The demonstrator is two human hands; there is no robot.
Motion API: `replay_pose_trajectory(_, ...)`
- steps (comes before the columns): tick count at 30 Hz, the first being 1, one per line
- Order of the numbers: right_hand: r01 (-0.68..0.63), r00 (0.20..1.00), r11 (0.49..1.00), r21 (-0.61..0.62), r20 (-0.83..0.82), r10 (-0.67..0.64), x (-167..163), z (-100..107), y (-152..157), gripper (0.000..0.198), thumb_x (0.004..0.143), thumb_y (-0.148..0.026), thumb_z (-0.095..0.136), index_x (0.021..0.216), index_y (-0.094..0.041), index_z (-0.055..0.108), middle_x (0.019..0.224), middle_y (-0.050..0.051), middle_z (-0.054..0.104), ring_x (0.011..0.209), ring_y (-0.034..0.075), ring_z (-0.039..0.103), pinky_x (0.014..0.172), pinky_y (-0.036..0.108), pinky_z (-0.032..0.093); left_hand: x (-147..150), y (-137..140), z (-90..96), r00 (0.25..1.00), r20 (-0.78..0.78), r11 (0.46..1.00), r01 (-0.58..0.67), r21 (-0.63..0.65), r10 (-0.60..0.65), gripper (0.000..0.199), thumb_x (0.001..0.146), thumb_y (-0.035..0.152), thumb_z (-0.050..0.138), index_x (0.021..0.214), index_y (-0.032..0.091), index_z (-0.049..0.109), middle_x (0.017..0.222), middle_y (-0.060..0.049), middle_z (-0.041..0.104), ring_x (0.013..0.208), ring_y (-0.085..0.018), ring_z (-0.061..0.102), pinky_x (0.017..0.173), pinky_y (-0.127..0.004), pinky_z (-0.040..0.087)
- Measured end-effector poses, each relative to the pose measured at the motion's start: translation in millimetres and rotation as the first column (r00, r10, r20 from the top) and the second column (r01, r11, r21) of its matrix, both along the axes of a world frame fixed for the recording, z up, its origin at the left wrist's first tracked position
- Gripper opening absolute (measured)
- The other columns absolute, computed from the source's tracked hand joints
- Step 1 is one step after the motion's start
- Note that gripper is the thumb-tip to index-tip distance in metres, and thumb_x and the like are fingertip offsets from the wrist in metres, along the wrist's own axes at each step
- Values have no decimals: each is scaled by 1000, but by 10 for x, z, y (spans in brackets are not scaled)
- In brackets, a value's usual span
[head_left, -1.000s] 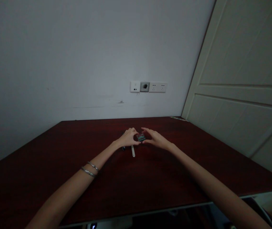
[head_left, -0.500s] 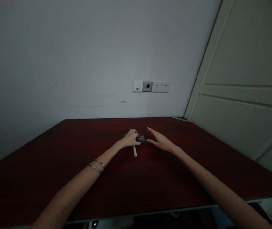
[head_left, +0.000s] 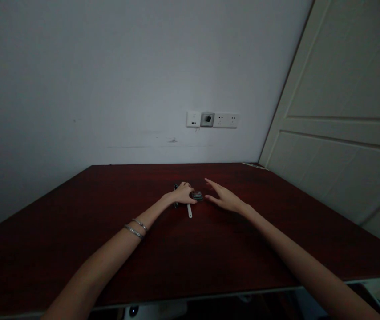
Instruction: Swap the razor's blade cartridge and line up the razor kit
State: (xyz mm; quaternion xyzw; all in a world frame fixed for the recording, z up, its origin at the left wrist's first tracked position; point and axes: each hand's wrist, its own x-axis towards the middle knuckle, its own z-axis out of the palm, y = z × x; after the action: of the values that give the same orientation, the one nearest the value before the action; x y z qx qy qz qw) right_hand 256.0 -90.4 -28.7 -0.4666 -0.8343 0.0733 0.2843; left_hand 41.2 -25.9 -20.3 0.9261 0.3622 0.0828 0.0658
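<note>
A small clear box with something greenish-dark in it rests on the dark red table. My left hand lies at its left end, fingertips on the far side and thumb on the near side, closed on that end. Out from under this hand toward me sticks a flat white strip with a small hole near its tip. A dark object peeks out left of the hand, mostly hidden. My right hand hovers just right of the box, fingers stretched and thumb apart, holding nothing.
The table reaches back to a pale wall with a row of sockets. A cream panelled door stands along the right side. Below the front edge, a white device with a round dark spot shows partly.
The view has shifted slightly. Both hands keep nearly the same pose around the box, which lies about where it was.
</note>
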Motion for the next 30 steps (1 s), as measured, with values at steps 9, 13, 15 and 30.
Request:
replay_pose_trajectory(9,-41,999,999,-21,-36,40,-23,-62,72,75,77,-38,59,141,-25,20,125,11,52,108,22,54,92,41,43,-33,-42,68,996,93,1000,-14,5,13,62,62,38,67,115,9,53,114,-16,53,109,-29,44,91,-37,37)
replay_pose_trajectory(13,-83,994,992,-99,-85,75,-72,-121,179,80,72,-34,65,139,-25,23,118,11,57,106,21,56,90,40,44,-195,-25,142,932,361,996,-60,69,31,44,73,26,56,115,10,53,109,-12,57,103,-22,50,92,-35,38)
replay_pose_trajectory(15,-96,992,987,-125,-100,83,-116,-142,232,79,72,-31,66,139,-26,24,115,10,59,104,21,57,90,40,44,-309,-2,171,869,491,988,-116,98,53,35,75,20,52,109,13,56,103,-9,61,97,-19,54,90,-33,40)
replay_pose_trajectory(30,-99,969,979,-180,-242,53,-229,-144,464,79,69,-32,67,137,-23,27,113,10,59,96,19,60,87,40,46,-887,266,-41,760,541,927,-356,-116,360,29,74,14,50,100,14,61,103,-8,65,96,-17,60,89,-31,45)
